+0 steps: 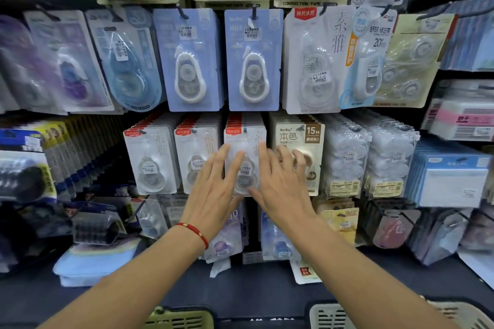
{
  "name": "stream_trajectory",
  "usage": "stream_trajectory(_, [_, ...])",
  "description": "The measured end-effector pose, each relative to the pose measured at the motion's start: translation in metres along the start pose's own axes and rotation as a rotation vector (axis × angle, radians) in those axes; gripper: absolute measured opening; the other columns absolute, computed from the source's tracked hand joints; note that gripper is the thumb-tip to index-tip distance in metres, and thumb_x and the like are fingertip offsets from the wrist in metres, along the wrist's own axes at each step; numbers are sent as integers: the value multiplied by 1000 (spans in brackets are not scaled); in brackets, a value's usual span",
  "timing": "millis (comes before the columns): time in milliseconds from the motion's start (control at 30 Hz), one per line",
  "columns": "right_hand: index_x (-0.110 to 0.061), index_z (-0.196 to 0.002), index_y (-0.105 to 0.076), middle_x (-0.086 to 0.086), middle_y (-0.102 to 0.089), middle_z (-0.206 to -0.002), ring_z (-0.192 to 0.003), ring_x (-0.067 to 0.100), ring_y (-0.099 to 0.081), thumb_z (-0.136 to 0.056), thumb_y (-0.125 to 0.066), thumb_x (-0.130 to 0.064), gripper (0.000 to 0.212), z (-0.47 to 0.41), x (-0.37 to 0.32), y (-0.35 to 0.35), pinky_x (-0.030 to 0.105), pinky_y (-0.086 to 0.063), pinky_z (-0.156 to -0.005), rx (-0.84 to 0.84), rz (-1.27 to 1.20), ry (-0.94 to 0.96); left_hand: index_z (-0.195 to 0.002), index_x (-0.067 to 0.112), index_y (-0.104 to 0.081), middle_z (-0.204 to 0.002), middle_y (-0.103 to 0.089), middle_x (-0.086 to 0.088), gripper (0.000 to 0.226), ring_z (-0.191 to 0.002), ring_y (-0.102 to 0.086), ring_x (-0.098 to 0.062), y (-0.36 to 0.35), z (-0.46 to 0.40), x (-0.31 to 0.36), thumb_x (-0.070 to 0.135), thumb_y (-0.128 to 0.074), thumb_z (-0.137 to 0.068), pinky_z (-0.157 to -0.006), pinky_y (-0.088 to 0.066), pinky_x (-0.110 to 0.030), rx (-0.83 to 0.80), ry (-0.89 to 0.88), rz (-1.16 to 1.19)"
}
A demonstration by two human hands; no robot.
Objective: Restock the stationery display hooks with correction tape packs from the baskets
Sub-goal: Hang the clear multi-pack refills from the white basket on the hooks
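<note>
already well stocked, we judge: our left hand (213,189) and right hand (278,184) lie flat with fingers straight, pressing the front white-carded clear-blister correction tape pack (244,152) back on its dark metal display hook (244,130); whether the olive plastic basket (184,319) and beige plastic basket (334,315) below us hold more packs is hidden
</note>
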State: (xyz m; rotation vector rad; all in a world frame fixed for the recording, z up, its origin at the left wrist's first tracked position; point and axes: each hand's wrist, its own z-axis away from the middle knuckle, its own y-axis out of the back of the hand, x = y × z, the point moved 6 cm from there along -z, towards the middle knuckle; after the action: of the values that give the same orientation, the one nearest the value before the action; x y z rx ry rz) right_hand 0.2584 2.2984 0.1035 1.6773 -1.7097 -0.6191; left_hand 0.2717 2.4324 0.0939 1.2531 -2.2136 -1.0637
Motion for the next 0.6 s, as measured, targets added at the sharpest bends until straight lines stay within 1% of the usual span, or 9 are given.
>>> stream_trajectory(67, [-1,-162,-25,12,-54,-144,-146,35,-41,-95,-62,-51,92,0,-2,-3,51,-13,-121,-23,-28,-12,-161,11,-32,-166,-21,-24,95,-143,-41,-41,-6,1,0,12,-86,-83,-115,-46,-47,-33,10,112])
stream_trajectory(100, [-1,-162,-23,13,-54,-144,-146,36,-41,-94,-65,-51,94,1,-3,-4,52,-14,-121,-32,-37,-17,-162,12,-29,-167,-16,-23,94,-143,-40,-40,-9,1,0,8,-83,-85,-113,-47,-46,-42,14,148])
stream_trajectory(167, [-1,-163,-22,13,-54,-143,-147,35,-40,-95,-65,-50,94,1,-3,-4,54,-18,-122,-44,-54,-22,-162,13,-28,-166,-15,-23,95,-141,-40,-39,-12,-1,-1,0,-81,-85,-111,-49,-45,-37,22,178])
stream_trajectory(233, [-4,-165,-15,10,-49,-148,-150,33,-34,-98,-60,-50,93,1,-3,-5,53,-13,-123,-70,-80,-25,-161,13,-29,-164,-18,-23,95,-139,-41,-39,-12,-3,-2,-2,-81,-83,-110,-49,-44,-26,26,196])
stream_trajectory(333, [-6,-165,-15,11,-41,-157,-152,32,-31,-98,-60,-51,93,1,-3,-2,52,-13,-123,-89,-78,-53,-161,12,-31,-163,-20,-25,92,-139,-42,-39,-10,-3,-1,1,-82,-85,-111,-48,-44,-23,20,203])
stream_trajectory(400, [-6,-163,-28,17,-40,-161,-150,35,-37,-93,-67,-47,90,3,-4,6,53,-24,-120,-39,-42,-73,-160,10,-34,-162,-24,-26,90,-141,-42,-41,-6,-1,-2,5,-83,-84,-114,-47,-47,-5,12,191])
stream_trajectory(467, [-10,-161,-36,20,-37,-164,-149,36,-40,-91,-69,-40,84,6,-9,10,54,-34,-117,37,-25,-12,-157,7,-40,-158,-35,-27,91,-141,-45,-43,1,1,-5,13,-88,-80,-115,-45,-50,33,-6,105])
stream_trajectory(533, [-16,-163,-34,17,-30,-168,-153,34,-36,-90,-73,-35,85,8,-15,8,56,-35,-119,57,-22,94,-157,6,-41,-157,-42,-23,93,-142,-46,-42,4,2,-8,23,-89,-78,-115,-43,-52,33,-36,-11])
stream_trajectory(600, [-18,-164,-31,14,-26,-171,-155,32,-32,-89,-77,-33,90,5,-16,4,56,-32,-121,23,-39,115,-159,9,-37,-161,-38,-19,91,-148,-40,-38,4,3,-11,27,-84,-84,-119,-38,-51,-6,-52,-51])
